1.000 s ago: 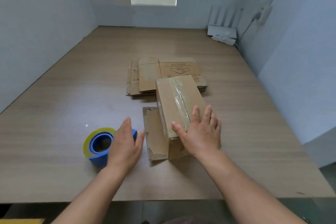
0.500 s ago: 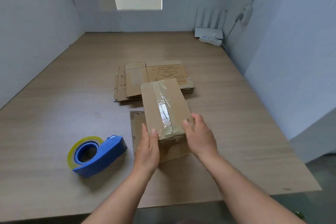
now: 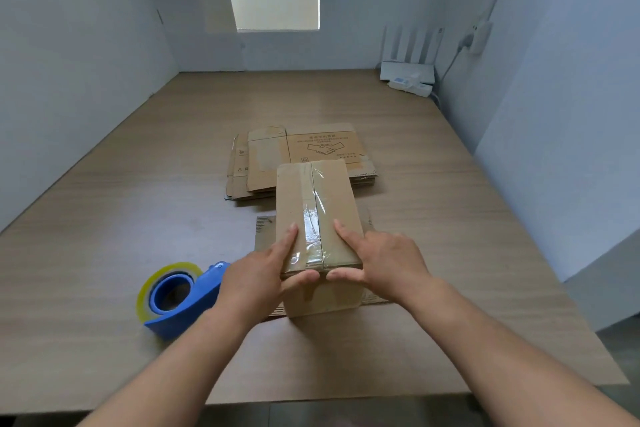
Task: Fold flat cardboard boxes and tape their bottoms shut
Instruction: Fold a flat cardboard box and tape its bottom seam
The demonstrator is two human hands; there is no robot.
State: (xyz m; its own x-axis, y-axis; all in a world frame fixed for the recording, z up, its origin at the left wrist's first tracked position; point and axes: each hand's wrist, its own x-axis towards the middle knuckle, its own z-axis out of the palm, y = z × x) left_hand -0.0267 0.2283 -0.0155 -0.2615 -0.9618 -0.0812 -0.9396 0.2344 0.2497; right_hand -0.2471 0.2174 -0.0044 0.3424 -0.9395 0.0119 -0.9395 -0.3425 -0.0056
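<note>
Broadly, the wooden table [image 3: 450, 218] filled our view, and the task's thing sat on it straight ahead of us: one folded box [image 3: 332, 191], taped bottom up, its loose flaps splayed on the wood beneath. Its long axis ran directly away from us, so only the near end lay within reach, and neither hand was closer than the other. Just behind it lay one stack of flat boxes [image 3: 325, 146]; how many sheets were in it we could not count. One blue tape dispenser [image 3: 180, 298] rested left of the box, just beside our left wrist.

Both hands were on the near end. The left hand [image 3: 256, 274] and right hand [image 3: 388, 260] each laid a straight forefinger on top, one either side of the single tape strip [image 3: 313, 218], while the thumbs pressed the near top edge, tips almost meeting. We judged this a pressing-down of the tape end, not a clamp, though the other fingers were hidden.
</note>
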